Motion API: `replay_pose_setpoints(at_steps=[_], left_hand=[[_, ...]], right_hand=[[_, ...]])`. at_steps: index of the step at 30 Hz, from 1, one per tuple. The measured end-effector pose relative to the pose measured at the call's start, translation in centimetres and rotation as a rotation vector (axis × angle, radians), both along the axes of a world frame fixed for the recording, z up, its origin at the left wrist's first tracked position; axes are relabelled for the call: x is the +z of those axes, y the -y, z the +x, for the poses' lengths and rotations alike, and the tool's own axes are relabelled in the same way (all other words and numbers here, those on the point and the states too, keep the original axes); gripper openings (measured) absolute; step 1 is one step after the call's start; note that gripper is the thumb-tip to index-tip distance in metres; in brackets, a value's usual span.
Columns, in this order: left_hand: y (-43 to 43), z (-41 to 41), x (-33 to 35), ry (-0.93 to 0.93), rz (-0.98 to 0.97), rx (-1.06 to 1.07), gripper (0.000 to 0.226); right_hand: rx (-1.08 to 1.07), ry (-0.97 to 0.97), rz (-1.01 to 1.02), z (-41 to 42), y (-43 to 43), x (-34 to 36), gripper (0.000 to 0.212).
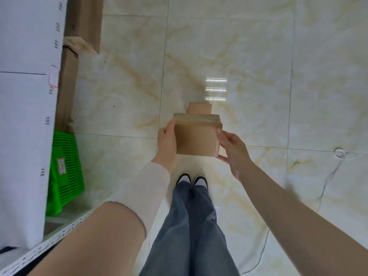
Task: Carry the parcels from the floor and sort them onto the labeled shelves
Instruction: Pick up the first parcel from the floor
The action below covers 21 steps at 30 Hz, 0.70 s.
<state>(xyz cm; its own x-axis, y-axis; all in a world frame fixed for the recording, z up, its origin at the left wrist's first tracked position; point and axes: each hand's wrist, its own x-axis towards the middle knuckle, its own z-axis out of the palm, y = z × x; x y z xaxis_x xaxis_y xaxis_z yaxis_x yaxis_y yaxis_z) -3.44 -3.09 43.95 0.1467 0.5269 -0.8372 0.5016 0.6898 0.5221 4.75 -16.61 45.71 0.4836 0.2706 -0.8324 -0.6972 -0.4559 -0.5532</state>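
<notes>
The left hand [166, 139] and right hand [232, 148] press flat against opposite sides of the cardboard parcel [196, 139], held between them above the tiled floor [258, 56], so even inward pressure should keep it level while carrying to the shelf [25, 116] left of the left hand.

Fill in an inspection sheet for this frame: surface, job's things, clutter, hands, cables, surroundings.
Surface: glossy marble-patterned floor tiles, with a light reflection.
Job's things: cardboard parcel held above the floor; a smaller box shows just beyond it.
Clutter: green plastic basket under the shelf; flat cardboard leaning by it.
Hands: left hand and right hand clasp the parcel's sides.
Cables: thin white cable trailing across the floor at right.
Surroundings: white shelf with number labels, at left.
</notes>
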Motion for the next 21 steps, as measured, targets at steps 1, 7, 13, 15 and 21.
replay_pose_setpoints(at_steps=[1,7,13,15,21], left_hand=[[0.1,-0.1,2.4,0.027,0.015,0.012,0.03],[0.5,-1.2,14.2,0.158,0.101,0.053,0.015],[0.7,-1.3,21.2,0.322,0.195,-0.038,0.01],[0.7,-1.5,22.6,0.354,0.209,-0.065,0.009],[-1.2,-1.6,25.6,0.379,0.012,-0.164,0.027]], right_hand=[[-0.011,0.007,0.007,0.0,0.0,2.4,0.054],[-0.079,-0.019,0.054,0.2,0.2,13.2,0.06],[0.011,-0.079,0.153,1.1,-0.2,20.4,0.039],[0.044,-0.076,0.163,1.3,-0.2,21.9,0.036],[0.003,0.207,0.215,1.0,-0.2,24.6,0.058]])
